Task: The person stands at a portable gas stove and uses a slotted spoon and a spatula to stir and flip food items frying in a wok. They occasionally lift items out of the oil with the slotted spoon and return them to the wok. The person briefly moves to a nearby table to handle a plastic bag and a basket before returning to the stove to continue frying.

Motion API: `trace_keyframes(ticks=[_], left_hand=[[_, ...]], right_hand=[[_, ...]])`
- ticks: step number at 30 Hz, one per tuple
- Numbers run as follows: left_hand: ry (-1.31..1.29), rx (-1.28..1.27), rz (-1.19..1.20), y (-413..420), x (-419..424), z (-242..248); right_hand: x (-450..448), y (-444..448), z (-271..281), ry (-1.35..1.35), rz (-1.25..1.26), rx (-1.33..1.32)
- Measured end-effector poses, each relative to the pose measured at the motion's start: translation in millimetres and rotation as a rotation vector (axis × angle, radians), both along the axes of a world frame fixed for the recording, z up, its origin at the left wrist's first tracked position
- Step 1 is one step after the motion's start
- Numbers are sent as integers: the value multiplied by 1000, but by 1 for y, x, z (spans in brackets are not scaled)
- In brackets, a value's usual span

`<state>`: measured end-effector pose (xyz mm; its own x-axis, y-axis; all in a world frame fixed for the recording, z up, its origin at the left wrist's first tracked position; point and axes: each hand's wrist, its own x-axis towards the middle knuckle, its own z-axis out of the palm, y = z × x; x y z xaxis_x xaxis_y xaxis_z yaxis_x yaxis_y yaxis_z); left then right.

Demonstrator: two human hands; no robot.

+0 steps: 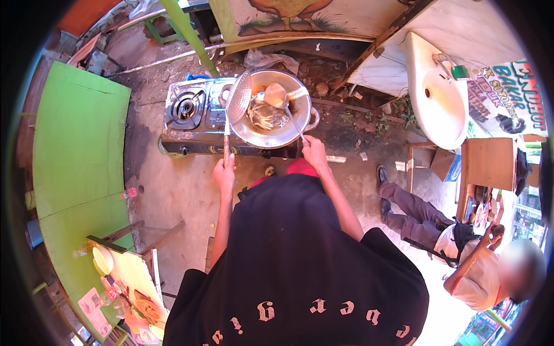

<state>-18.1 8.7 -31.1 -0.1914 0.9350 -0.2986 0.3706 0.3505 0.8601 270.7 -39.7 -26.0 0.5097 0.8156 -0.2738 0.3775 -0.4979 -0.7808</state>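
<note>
A wide metal wok point(298, 125) sits on the right side of a two-burner gas stove point(197, 140). Pale strips of food point(265, 117) lie in bubbling oil inside it. My left hand point(225, 172) is closed around the handle of a perforated skimmer point(239, 97), whose round head is tilted at the wok's left rim. With my right hand point(314, 151) I grip the handle of a metal ladle point(275, 95); its bowl is over the oil. The stove's left burner point(186, 107) holds no pan, and no flame can be made out on it.
A white washbasin point(446, 108) is mounted at the right. Below it, a seated person point(476, 264) holds a small dark object. A green panel point(82, 142) stands at the left, beside a table point(130, 268) with bowls and food. A green pole point(190, 36) rises behind the stove.
</note>
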Motion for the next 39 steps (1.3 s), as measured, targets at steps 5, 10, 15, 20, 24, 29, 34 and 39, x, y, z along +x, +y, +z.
trace_keyframes(ticks=[5,10,15,20,24,29,34,39], left_hand=[[-21,-48,-22,0,-2,1],[-24,-56,-20,0,-1,6],[-33,13,-16,1,-2,-2],[-22,1,10,1,-3,-4],[-18,3,14,0,-2,-4],[-64,-31,8,-1,-1,5],[-53,-57,-6,0,-1,7],[-58,-51,-8,-1,1,9]], right_hand=[[3,0,-2,-129,21,-19],[2,2,2,16,46,-7],[4,3,15,-32,141,-7],[1,3,15,-94,60,-72],[10,-2,3,-65,77,-12],[8,1,9,-108,22,-54],[9,1,7,-49,28,10],[11,1,6,-45,91,-7]])
